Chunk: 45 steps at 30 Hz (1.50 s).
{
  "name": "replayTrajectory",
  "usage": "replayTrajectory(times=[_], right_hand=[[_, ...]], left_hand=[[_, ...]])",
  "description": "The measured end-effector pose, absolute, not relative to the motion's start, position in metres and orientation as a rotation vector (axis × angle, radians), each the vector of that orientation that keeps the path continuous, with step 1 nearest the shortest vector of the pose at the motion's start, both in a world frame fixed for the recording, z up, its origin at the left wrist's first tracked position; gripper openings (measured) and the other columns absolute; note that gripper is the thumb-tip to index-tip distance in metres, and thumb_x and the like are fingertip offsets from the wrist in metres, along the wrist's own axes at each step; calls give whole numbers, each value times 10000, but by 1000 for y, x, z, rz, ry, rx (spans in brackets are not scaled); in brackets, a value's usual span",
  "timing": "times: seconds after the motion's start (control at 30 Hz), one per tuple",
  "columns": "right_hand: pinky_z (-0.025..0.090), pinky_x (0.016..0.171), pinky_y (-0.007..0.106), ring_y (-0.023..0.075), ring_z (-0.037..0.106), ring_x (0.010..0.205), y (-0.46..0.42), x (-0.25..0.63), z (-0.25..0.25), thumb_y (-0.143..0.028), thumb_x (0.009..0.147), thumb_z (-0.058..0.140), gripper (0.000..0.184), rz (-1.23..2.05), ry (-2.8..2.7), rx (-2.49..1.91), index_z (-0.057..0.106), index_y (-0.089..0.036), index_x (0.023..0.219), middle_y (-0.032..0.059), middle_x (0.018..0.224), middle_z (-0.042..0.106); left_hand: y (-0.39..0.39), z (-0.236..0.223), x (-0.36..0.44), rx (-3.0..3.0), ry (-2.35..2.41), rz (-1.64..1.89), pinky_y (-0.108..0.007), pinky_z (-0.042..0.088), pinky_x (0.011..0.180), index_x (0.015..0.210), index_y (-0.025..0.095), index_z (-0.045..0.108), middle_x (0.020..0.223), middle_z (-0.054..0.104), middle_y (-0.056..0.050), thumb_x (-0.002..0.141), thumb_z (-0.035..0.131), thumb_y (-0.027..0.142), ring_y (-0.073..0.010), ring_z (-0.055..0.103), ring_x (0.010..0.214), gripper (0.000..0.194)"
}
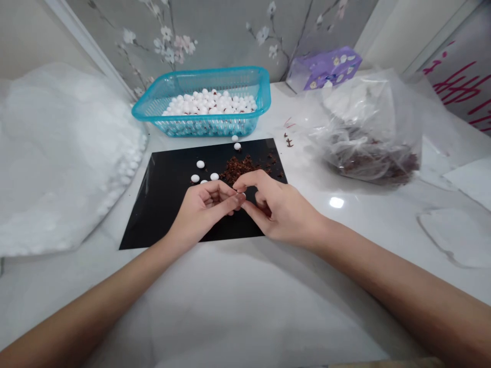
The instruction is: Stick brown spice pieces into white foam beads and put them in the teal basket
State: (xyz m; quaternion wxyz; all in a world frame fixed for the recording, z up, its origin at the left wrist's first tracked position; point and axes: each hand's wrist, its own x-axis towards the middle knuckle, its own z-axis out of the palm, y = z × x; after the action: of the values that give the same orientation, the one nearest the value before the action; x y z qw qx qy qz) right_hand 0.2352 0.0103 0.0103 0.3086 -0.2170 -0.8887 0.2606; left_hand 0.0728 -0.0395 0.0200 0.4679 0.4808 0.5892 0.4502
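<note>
Both hands meet over the lower part of a black mat (161, 199) on the white table (230, 301). The left hand (209, 203) has its thumb and fingers closed on a small white ball (241, 195), which peeks out at the fingertips, mostly covered. The right hand (282, 205) is curled, its index finger and thumb a little apart and reaching to the same ball from the other side — whether they pinch anything of their own, I cannot tell.

Just beyond the fingers, a heap of brown bits (238, 167) lies on the mat, with crumbs scattered to its right. Left of the heap are a few loose white balls (200, 164), one of them partly hidden by the left hand. Two more sit near the mat's far edge, in front of a blue basket (207, 117) that holds a great many white balls.

At the left stands a large, bulging white bag (61, 163), with round lumps showing along its edge. On the right is a clear plastic bag (378, 143) with dark brown stuff at the bottom — behind it, a purple box (333, 69) rests near the flowered wall (230, 30).
</note>
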Motion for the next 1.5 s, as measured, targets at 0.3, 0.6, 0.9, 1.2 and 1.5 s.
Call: replayTrajectory(times=[0.3, 0.6, 0.9, 1.2, 1.5], right_hand=[[348, 418, 168, 65, 553, 616, 9, 234, 11, -105, 826, 431, 246, 682, -2363, -570, 401, -210, 1047, 16, 997, 583], [429, 480, 190, 100, 573, 691, 11, 234, 1, -160, 809, 515, 316, 622, -2205, -635, 423, -209, 1108, 33, 988, 558], [398, 449, 177, 105, 576, 745, 14, 234, 4, -142, 824, 523, 75, 510, -2204, -562, 525, -176, 891, 42, 915, 560], [437, 495, 233, 154, 590, 788, 17, 237, 6, -209, 794, 516, 283, 481, -2189, -723, 447, -171, 1066, 76, 1028, 555], [449, 540, 306, 208, 620, 839, 25, 230, 7, -167, 858, 379, 385, 421, -2476, -1138, 388, -175, 1243, 86, 1210, 527]], left_hand=[[-39, 20, 72, 1167, 1412, 1107, -204, 447, 561, 655, 145, 637, 612, 600, 9, 654, 725, 296, -91, 526, 559, 175], [-40, 22, 74, 1167, 1425, 1122, -224, 446, 612, 673, 160, 650, 639, 617, 10, 678, 706, 299, -95, 539, 591, 150], [-39, 19, 71, 1191, 1422, 1133, -217, 447, 598, 707, 153, 653, 660, 623, -4, 700, 690, 313, -102, 548, 605, 164], [-40, 24, 66, 1744, 1833, 1024, -240, 391, 577, 814, 207, 625, 640, 579, 5, 752, 620, 352, -142, 523, 636, 158], [-11, 36, 36, 2248, 2232, 529, -349, 414, 824, 871, 226, 641, 934, 641, -43, 745, 539, 288, -250, 530, 957, 173]])
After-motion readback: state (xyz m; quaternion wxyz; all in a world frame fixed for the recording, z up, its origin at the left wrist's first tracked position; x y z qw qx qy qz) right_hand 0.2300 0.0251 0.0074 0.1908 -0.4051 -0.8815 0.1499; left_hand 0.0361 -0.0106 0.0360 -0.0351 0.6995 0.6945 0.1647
